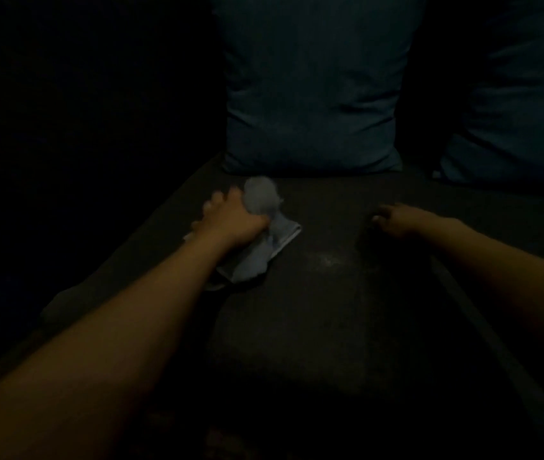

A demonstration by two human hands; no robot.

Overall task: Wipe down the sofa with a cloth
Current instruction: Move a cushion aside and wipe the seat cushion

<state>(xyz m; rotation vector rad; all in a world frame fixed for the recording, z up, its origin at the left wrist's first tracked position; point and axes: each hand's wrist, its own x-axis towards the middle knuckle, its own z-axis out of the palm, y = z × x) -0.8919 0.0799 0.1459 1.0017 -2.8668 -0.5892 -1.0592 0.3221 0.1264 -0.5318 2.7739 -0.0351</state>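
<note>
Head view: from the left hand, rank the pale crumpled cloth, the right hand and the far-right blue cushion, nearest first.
1. Pale crumpled cloth: gripped by the left hand on the dark sofa seat.
2. Right hand: across the seat, to the right, holding nothing.
3. Far-right blue cushion: at the back right, well past the right hand.

Two dark teal cushions stand upright side by side, one in the middle (314,84), another at the right edge (523,104)

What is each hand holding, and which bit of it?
The left hand grips a pale, crumpled cloth by its bunched upper end. The right hand holds nothing.
</note>
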